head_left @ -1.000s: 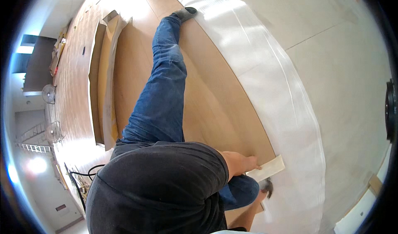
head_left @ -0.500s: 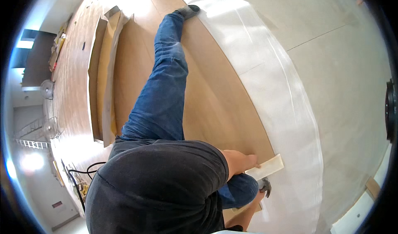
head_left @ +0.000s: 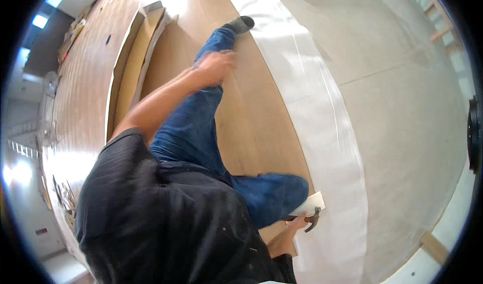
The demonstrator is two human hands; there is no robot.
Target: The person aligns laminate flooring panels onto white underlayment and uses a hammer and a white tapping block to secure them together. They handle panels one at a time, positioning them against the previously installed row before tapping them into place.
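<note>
My left hand (head_left: 217, 66) is raised in front of my left shin, blurred by motion, so its fingers cannot be made out. Down at the lower right, my right hand (head_left: 298, 222) is closed on a claw hammer (head_left: 313, 220). The hammer's dark head sticks out past the fingers, while my right knee and hand hide most of the handle. Beside the hammer head lies a pale cream rectangular block (head_left: 316, 202), partly covered by my bent right knee. It lies at the edge of the light brown wood flooring (head_left: 256, 128).
White sheet underlay (head_left: 327, 133) runs along the flooring's edge, with bare grey floor (head_left: 402, 118) beyond it. A long opened cardboard box (head_left: 132, 57) stands on the boards to my left. A piece of wood (head_left: 434, 247) lies at the far lower right.
My left hand has left the cream block and swung up and left to my shin. The right hand still has the hammer. My torso and the view have shifted.
</note>
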